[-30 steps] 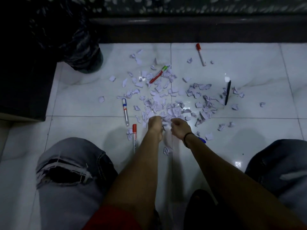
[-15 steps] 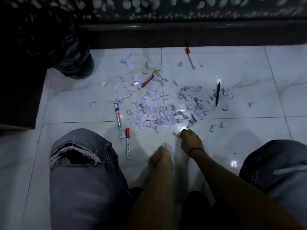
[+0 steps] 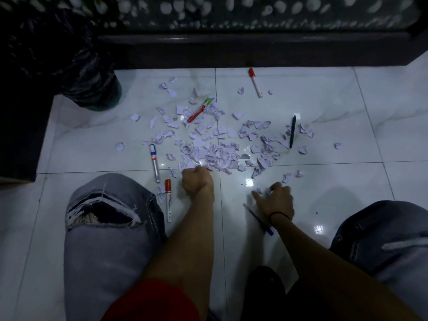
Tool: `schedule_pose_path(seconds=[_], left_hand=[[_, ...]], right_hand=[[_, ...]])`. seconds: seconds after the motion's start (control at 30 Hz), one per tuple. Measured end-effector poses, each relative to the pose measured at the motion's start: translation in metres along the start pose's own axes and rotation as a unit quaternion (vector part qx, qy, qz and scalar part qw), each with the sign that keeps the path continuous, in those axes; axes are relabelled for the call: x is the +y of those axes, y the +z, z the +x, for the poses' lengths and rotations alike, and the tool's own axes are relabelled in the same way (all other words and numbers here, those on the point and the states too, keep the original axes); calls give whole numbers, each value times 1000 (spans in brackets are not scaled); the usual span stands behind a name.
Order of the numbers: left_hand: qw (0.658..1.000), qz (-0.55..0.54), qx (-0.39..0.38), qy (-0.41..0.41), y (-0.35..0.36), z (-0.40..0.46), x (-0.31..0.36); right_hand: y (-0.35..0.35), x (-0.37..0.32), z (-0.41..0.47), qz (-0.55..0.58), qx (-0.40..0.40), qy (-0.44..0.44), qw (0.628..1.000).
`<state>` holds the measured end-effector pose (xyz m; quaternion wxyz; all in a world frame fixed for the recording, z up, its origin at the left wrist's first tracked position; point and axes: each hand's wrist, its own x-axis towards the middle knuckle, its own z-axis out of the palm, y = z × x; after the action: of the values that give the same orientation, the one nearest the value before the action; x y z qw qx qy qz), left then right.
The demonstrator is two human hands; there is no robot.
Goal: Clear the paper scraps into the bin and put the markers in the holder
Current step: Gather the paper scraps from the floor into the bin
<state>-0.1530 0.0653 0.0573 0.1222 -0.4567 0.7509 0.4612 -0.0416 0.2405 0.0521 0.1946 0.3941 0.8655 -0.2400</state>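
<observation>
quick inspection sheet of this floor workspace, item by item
surface: white tiled floor, glossy.
job's things: paper scraps scattered mid-floor; red-capped marker far; green-capped marker; blue-banded marker; red marker by the knee; bin with black liner, far left; holder not seen.
clutter: black pen; blue pen.
grippers: left hand fisted at pile edge; right hand spread over scraps.
cables: nothing seen.
surroundings: dark skirting.

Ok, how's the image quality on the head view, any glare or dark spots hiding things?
Head view: dim overall; small glare spots on the floor tiles near the paper scraps; the bin at top left sits deep in shadow; edges curve from the wide-angle lens.
</observation>
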Motion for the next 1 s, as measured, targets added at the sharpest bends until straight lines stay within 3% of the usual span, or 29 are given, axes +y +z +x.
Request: schedule_pose_path(seconds=[0.1,0.17,0.3,0.4,0.47,0.57,0.67,0.8,0.93,1.0], left_hand=[[998,49,17,37,-11,24,-6],[994,102,-21,40,-6,37,-2],[982,134,-94,98,12,41,13],[957,170,-172,158,17,38,19],[955,169,-156,189,10,36,25],[952,191,-98,219,-3,53,34],[924,277,-146,219,-8,80,50],[876,360,-212,241,7,101,69],[810,410,-279,315,20,80,72],[803,391,-309,327,14,69,61]], right_hand=[[-4,-11,19,157,-23,203,966],[1,-18,34,199,-45,224,953],[11,-49,51,252,-45,107,961],[15,-86,53,260,-118,17,958],[19,-104,51,246,-127,-11,961],[12,-114,52,193,-1,-43,980],[0,-115,66,112,53,-18,992],[3,-129,96,5,-54,-69,996],[18,-147,97,-95,-135,-217,962],[18,-144,81,-91,-145,-253,952]])
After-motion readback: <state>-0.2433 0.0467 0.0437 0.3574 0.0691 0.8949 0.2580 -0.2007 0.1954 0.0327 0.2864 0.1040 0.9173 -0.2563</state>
